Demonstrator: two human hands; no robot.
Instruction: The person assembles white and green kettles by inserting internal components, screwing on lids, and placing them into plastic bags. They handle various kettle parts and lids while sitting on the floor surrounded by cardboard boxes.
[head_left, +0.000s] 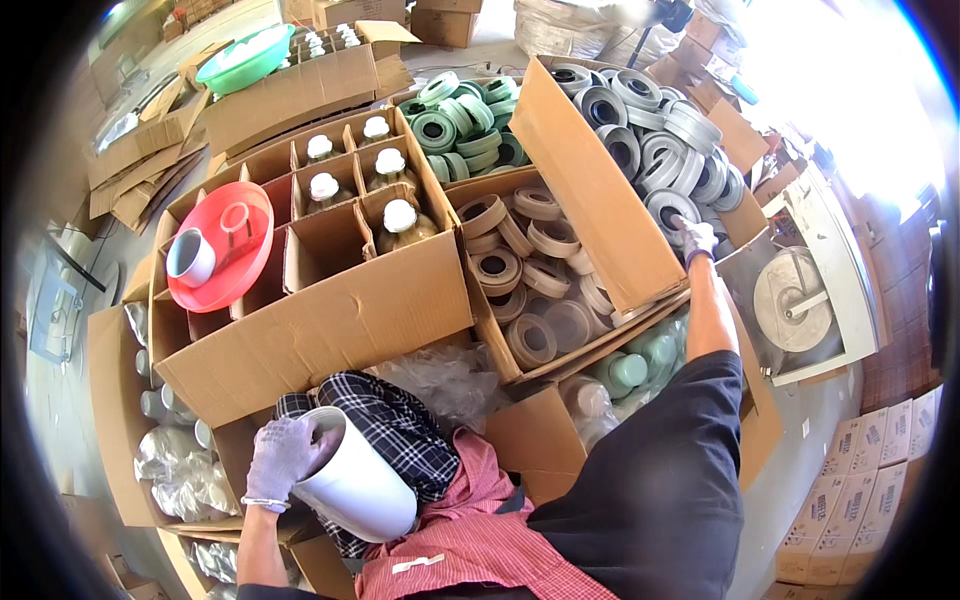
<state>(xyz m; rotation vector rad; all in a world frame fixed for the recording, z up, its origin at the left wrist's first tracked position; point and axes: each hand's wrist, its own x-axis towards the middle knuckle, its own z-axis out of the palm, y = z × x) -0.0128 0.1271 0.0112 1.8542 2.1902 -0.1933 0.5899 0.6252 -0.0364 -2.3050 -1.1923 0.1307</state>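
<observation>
My left hand, in a pale knitted glove, grips the rim of a white cylindrical canister. Some of its fingers reach inside the open mouth. The canister lies tilted across my lap, mouth toward the upper left. Far out to the right, my right hand, also gloved, is at the near edge of a carton of grey ring-shaped lids. Its fingers are closed on the rim of one grey ring lid; the fingertips are partly hidden.
A divided carton holds white-capped bottles and a red plate with a white cup. Nearby are green ring lids, pale translucent rings and a raised cardboard flap. Stacked boxes stand at right.
</observation>
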